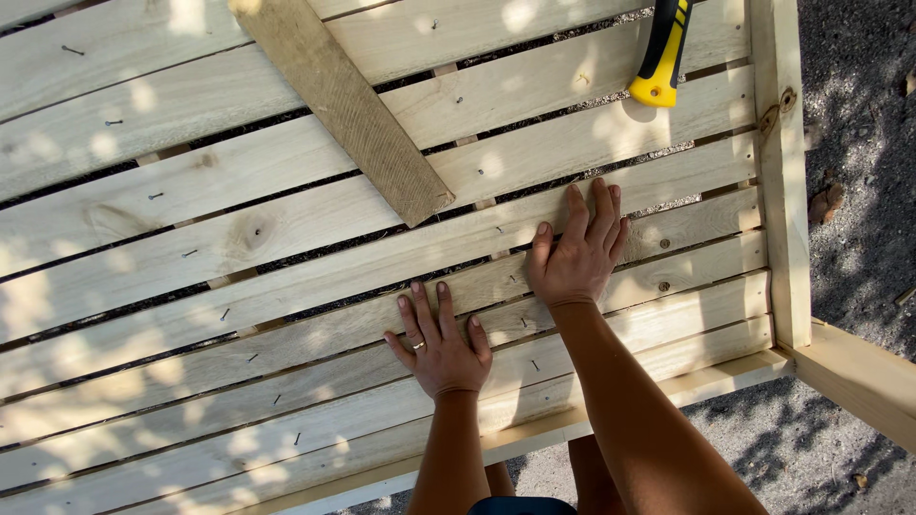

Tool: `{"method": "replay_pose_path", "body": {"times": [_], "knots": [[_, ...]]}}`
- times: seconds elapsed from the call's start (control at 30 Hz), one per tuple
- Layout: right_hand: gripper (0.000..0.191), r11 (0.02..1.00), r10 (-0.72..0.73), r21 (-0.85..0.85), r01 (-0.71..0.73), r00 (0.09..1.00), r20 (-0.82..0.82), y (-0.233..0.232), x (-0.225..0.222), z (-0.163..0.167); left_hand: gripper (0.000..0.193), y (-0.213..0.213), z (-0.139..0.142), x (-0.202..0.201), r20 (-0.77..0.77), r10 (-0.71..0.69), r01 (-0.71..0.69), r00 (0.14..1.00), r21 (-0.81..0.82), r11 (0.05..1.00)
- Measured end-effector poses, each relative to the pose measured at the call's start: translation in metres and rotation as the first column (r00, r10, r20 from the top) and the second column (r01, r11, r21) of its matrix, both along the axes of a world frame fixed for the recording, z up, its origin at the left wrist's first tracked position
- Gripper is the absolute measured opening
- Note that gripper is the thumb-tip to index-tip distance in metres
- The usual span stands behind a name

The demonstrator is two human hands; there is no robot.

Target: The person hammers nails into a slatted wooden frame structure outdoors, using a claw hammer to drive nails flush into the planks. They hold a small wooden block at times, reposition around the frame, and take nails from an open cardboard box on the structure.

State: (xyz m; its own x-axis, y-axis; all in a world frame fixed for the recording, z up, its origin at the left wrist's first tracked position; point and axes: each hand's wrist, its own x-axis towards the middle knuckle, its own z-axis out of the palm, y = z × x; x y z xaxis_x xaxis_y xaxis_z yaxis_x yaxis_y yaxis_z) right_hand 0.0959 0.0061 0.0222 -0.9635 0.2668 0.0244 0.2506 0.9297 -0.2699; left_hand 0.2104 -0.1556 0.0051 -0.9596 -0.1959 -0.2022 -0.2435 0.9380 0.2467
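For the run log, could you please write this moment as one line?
left hand: flat on slats | right hand: flat on slats | slatted wooden panel: nails sticking up | loose board: lying diagonally | yellow-black tool handle: top edge

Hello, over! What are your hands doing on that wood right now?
Left hand flat on slats, open. Right hand flat, one slat up. Loose board and hammer handle lie above, clear of both hands.

You are outdoors at a makeshift woodworking spot: a slatted frame (286, 238) of pale boards studded with nails fills the view, dappled sunlight falls across it, gravel ground (849, 191) shows at three o'clock, and a yellow-handled tool (660, 57) lies at one o'clock.
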Motion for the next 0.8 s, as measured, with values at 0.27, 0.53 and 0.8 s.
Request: {"method": "replay_pose_path", "body": {"times": [0.27,0.53,0.8], "knots": [[0.061,1.0,-0.002,-0.009,0.002,1.0,0.024,0.0,-0.007,-0.002,0.062,-0.002,-0.005,-0.001,0.023,0.005,-0.005,1.0,-0.018,1.0],[0.061,1.0,-0.005,-0.004,0.005,0.999,0.049,-0.001,-0.016,0.005,0.059,-0.004,0.01,-0.038,-0.053,0.027,-0.026,0.998,0.028,0.999],[0.062,1.0,0.014,-0.004,-0.014,0.998,0.062,0.004,-0.014,-0.012,0.068,0.007,0.003,-0.132,-0.094,0.507,-0.499,0.857,0.098,0.861]]}}
